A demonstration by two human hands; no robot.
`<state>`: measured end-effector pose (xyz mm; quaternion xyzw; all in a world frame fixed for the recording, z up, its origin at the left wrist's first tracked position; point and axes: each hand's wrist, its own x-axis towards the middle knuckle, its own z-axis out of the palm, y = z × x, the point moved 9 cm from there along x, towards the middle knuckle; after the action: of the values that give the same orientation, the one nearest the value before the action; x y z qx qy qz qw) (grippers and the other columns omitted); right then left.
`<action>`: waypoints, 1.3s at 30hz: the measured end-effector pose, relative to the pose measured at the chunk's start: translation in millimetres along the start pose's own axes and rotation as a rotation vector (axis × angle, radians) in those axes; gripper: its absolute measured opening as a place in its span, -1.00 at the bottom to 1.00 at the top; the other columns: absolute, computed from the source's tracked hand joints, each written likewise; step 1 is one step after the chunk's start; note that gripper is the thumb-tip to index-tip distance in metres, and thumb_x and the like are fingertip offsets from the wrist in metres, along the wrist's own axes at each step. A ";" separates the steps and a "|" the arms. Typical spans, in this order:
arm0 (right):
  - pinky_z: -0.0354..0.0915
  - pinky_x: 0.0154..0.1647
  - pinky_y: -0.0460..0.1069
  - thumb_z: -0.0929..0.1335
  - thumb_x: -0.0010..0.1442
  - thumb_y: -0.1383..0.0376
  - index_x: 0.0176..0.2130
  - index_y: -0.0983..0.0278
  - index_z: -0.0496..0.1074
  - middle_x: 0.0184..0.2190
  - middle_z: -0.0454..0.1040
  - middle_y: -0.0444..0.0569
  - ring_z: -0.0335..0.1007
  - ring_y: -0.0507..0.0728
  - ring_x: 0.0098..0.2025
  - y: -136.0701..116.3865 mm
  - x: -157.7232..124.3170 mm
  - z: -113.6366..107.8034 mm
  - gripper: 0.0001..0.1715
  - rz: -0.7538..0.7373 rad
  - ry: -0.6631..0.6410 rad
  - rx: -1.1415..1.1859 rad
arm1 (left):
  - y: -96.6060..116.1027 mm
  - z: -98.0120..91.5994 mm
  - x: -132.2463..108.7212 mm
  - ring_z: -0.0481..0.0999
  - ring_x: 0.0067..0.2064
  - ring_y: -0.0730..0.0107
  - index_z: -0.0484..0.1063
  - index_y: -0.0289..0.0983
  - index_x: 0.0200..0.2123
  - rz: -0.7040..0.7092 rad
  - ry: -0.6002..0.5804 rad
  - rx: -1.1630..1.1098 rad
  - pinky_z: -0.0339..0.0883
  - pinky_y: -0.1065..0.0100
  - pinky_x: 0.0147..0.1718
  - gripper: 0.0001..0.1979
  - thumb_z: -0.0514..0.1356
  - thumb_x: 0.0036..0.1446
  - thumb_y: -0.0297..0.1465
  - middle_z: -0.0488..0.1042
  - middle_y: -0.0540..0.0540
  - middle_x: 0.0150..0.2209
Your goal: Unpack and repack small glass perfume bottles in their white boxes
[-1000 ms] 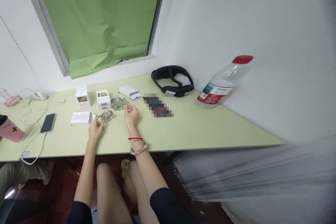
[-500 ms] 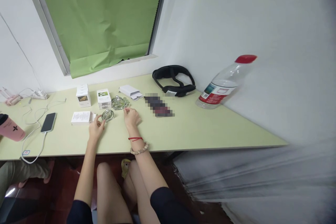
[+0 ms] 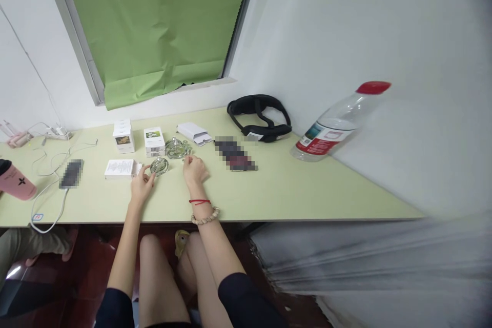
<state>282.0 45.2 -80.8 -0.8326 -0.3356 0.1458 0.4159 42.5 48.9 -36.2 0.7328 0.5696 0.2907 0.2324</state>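
Note:
On the pale green table, my left hand (image 3: 142, 184) has its thumb and a finger at the left side of a small clear glass jar (image 3: 159, 166). To its right, my right hand (image 3: 195, 170) is closed in a pinch, and what its fingertips hold is too small to name. More clear glassware (image 3: 175, 148) stands just beyond both hands. A white box (image 3: 119, 169) lies flat left of my left hand. Two white boxes with pictures, one on the left (image 3: 123, 139) and one nearer the glassware (image 3: 154, 141), stand behind. An opened white carton (image 3: 194, 132) lies at the back.
A black headset (image 3: 265, 132) and a tilted bottle with a red cap (image 3: 326, 133) are at the right. A blurred dark object (image 3: 234, 154) lies near the headset. Left are a phone (image 3: 71, 173), white cables and a pink cup (image 3: 17, 182). A person's leg shows below.
The view has shifted slightly. Both hands keep nearly the same places by the glassware, with no clear change in what they touch.

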 end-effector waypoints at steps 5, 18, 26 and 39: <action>0.18 -0.25 -0.03 0.24 0.33 0.18 -0.20 0.30 0.56 -0.25 0.53 0.08 0.40 0.15 -0.25 -1.8 -3.8 -4.9 -0.64 0.030 0.023 0.045 | -2.2 1.9 0.4 0.49 -0.38 0.40 0.37 -0.24 0.11 0.013 -0.005 -0.012 0.20 0.40 -0.33 -0.61 0.12 0.26 -0.24 0.49 0.04 -0.51; 0.17 -0.26 -0.05 0.30 0.27 0.32 -0.10 0.20 0.58 -0.07 0.48 0.03 0.38 0.13 -0.19 -5.0 -7.3 -7.1 -0.71 0.027 -0.010 0.006 | -1.2 1.2 0.2 0.50 -0.37 0.37 0.37 -0.23 0.11 0.005 0.002 0.007 0.19 0.41 -0.34 -0.62 0.13 0.26 -0.26 0.49 0.04 -0.52; 0.19 -0.18 -0.05 0.26 0.24 0.39 -0.06 0.21 0.55 -0.04 0.51 -0.02 0.40 0.13 -0.11 -9.3 -11.5 -21.4 -0.64 0.047 0.049 0.211 | 0.2 0.5 0.7 0.46 -0.42 0.41 0.39 -0.26 0.19 0.001 -0.013 -0.005 0.21 0.42 -0.32 -0.56 0.13 0.28 -0.28 0.46 0.03 -0.54; 0.07 -0.59 -0.10 0.48 -0.09 0.00 -0.10 0.31 0.54 -0.10 0.51 0.05 0.07 -0.09 -0.59 -59.1 -31.4 18.5 -0.38 -0.389 -0.417 0.709 | 0.6 5.9 -0.1 0.50 -0.36 0.42 0.42 -0.16 0.19 -0.020 -0.093 0.080 0.23 0.45 -0.30 -0.61 0.06 0.34 -0.38 0.52 0.00 -0.49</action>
<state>223.5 60.1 -46.5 -0.5131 -0.4914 0.3354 0.6187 47.0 48.6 -40.1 0.7486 0.5765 0.2311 0.2322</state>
